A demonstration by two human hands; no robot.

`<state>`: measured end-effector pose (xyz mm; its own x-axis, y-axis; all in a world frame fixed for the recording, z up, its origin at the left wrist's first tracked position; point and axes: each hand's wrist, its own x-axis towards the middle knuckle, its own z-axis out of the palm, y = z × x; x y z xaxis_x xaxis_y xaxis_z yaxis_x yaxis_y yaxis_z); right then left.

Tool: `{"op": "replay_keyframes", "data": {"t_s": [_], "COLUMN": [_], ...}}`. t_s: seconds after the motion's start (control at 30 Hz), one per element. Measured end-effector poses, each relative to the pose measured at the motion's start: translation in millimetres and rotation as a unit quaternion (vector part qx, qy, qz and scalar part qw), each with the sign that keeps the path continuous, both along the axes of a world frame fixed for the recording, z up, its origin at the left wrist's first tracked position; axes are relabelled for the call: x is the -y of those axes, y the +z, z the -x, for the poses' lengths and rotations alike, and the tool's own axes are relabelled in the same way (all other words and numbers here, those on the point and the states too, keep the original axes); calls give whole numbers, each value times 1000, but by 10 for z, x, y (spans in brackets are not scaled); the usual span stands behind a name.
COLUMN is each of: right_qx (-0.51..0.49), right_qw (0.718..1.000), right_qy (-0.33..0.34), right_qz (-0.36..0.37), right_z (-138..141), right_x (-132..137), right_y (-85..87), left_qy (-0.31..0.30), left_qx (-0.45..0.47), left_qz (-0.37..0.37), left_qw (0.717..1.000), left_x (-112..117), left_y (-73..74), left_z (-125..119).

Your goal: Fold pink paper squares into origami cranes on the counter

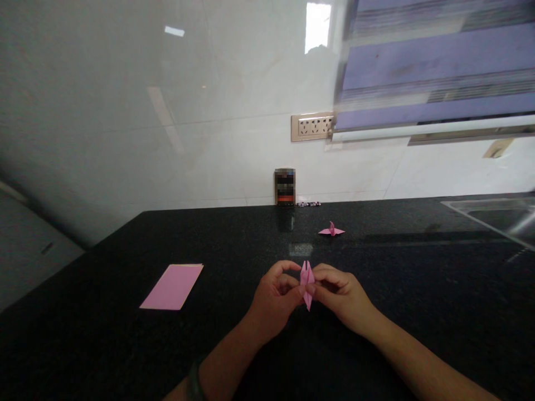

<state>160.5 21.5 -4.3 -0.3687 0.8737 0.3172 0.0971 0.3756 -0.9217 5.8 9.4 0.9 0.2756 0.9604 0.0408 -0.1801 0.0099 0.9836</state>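
Between my two hands is a piece of folded pink origami paper [307,277], narrow and diamond-like, with two points at the top and one at the bottom. My left hand [278,295] pinches it from the left, thumb on the near face. From the other side my right hand [340,289] grips it too, with the thumb tips close together at its middle. The fingers behind the paper are partly hidden. Beyond the hands, a finished-looking pink paper crane [332,230] stands on the black countertop [234,239] with its wings spread.
A stack of pink paper sheets [172,287] lies to the left. Against the wall stands a dark upright box-like object [285,187], its face blurred, beside a small beaded-looking strip [308,204]. A metal sink [497,217] is at the right, below a purple blind [434,67].
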Motion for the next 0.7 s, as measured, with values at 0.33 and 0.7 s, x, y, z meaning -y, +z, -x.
{"op": "replay_keyframes", "data": {"t_s": [0.33, 0.7], "right_qx": [-90, -101], "right_qw": [988, 991], "right_qy": [33, 35], "right_qz": [121, 81], "right_z": [23, -7], "right_x": [21, 21], "right_y": [3, 34], "left_qy": [-9, 0], "left_qx": [17, 36], "left_qz": [23, 40], "left_qw": [1000, 999], "left_x": [36, 54], "left_y": [73, 122], "left_z": [-19, -29]}}
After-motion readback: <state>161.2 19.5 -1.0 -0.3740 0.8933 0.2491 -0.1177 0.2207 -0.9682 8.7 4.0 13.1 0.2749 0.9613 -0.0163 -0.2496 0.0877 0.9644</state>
